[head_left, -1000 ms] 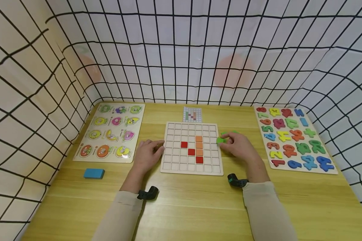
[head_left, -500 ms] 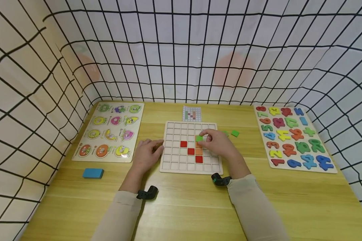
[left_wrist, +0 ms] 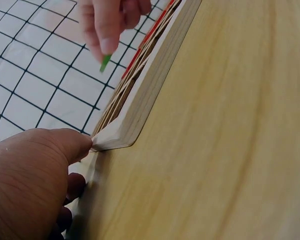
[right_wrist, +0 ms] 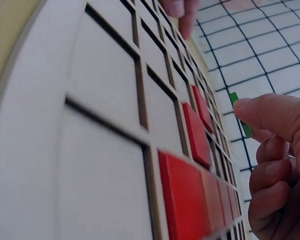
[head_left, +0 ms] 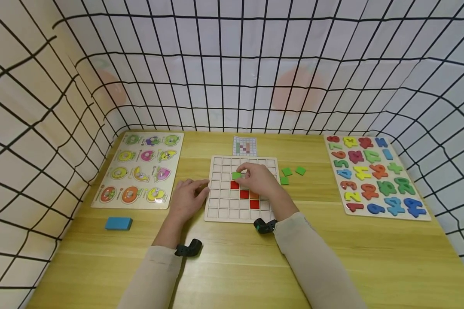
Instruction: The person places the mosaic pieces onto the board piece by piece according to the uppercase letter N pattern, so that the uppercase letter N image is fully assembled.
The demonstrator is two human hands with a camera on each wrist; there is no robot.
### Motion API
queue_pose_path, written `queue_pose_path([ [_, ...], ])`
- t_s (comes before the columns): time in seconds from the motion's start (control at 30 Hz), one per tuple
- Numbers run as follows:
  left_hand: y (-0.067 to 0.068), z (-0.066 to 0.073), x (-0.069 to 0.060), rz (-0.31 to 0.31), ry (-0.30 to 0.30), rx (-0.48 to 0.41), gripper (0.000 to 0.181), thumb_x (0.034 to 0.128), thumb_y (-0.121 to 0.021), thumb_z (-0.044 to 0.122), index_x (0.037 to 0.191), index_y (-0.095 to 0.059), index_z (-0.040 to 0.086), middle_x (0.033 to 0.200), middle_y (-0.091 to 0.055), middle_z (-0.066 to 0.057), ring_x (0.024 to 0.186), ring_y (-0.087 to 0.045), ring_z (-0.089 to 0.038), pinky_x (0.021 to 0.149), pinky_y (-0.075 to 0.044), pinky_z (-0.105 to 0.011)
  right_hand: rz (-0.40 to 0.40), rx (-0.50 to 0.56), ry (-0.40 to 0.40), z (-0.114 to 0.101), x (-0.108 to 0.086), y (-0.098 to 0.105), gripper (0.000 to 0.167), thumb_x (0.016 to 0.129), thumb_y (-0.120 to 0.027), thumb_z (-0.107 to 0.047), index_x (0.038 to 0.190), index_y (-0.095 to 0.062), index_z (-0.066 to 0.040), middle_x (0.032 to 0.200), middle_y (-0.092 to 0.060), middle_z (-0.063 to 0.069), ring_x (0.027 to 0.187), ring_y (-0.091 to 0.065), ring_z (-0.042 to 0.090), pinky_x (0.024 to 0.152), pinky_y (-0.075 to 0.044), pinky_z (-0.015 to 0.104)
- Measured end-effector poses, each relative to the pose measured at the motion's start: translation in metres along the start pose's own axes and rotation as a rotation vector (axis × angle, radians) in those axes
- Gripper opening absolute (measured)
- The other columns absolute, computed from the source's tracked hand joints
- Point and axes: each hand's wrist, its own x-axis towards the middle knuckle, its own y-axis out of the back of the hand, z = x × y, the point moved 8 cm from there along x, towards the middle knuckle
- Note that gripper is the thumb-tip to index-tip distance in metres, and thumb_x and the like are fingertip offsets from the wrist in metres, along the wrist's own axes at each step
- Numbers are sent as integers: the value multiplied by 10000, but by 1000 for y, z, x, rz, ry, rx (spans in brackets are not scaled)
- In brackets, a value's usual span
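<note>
My right hand [head_left: 260,180] pinches a green square tile [head_left: 236,175] between thumb and fingers, above the wooden grid board [head_left: 219,213]. In the right wrist view the green tile [right_wrist: 246,129] is held on edge, apart from the board. Three red tiles, one of them the lowest red tile [head_left: 254,204], lie in grid cells along a diagonal. An orange column beside them is mostly covered by my right hand in the head view. My left hand [head_left: 188,197] touches the board's left edge with its fingertips. The left wrist view shows the thumb against the board's corner [left_wrist: 115,135].
Three loose green tiles, including the farthest right green tile [head_left: 300,171], lie right of the board. A pattern card [head_left: 245,146] lies behind it. A fruit puzzle [head_left: 112,182] and blue block [head_left: 118,223] are left, a number puzzle [head_left: 407,212] right. Black wire mesh [head_left: 239,81] encloses the table.
My right hand has carried the green tile from right of the board leftward to above the upper red tile. My left hand has stayed at the board's left edge.
</note>
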Motion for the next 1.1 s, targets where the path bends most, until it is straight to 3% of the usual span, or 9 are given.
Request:
queue_pose_path([
  [0.4, -1, 1, 0, -26, 19, 14, 337, 978, -663, 332, 1286, -725, 210, 914, -668, -51, 910, -499, -248, 794, -380, -357, -42, -146, 7, -18, 22, -23, 330, 958, -695, -341, 1258, -688, -205, 783, -700, -43, 668, -540, 147, 687, -444, 313],
  [0.5, 0, 1, 0, -33, 22, 12, 334, 981, -660, 329, 1286, -724, 210, 912, -665, -52, 917, -499, -254, 799, -378, -354, -39, -169, 6, -20, 23, -24, 330, 960, -698, -343, 1261, -688, -208, 895, -745, -23, 678, -566, 155, 717, -480, 335],
  [0.63, 0, 1, 0, -27, 16, 13, 335, 977, -666, 323, 1285, -725, 204, 906, -663, -52, 917, -499, -254, 798, -373, -355, -28, -192, 17, -24, 24, -24, 333, 955, -708, -345, 1262, -695, -215, 1132, -761, 6, 817, -636, 166, 826, -534, 382],
  [0.7, 0, 1, 0, -25, 15, 13, 335, 977, -667, 323, 1285, -725, 204, 904, -662, -53, 916, -499, -254, 798, -370, -354, -25, -202, 22, -25, 24, -24, 335, 954, -708, -342, 1264, -696, -216, 1169, -755, 14, 865, -645, 176, 853, -539, 395],
  [1.0, 0, 0, 1, -16, 6, 17, 334, 977, -661, 327, 1279, -728, 200, 897, -658, -45, 899, -494, -243, 784, -369, -353, -24, -199, 8, -22, 22, -22, 361, 951, -703, -364, 1283, -688, -223, 1099, -759, -7, 796, -603, 170, 794, -509, 366],
  [1.1, 0, -1, 1, -18, 7, 13, 337, 980, -654, 329, 1283, -726, 201, 905, -661, -44, 896, -492, -239, 782, -368, -350, -20, -164, -5, -17, 16, -17, 363, 950, -696, -367, 1285, -686, -228, 971, -741, 1, 746, -578, 181, 722, -478, 354],
])
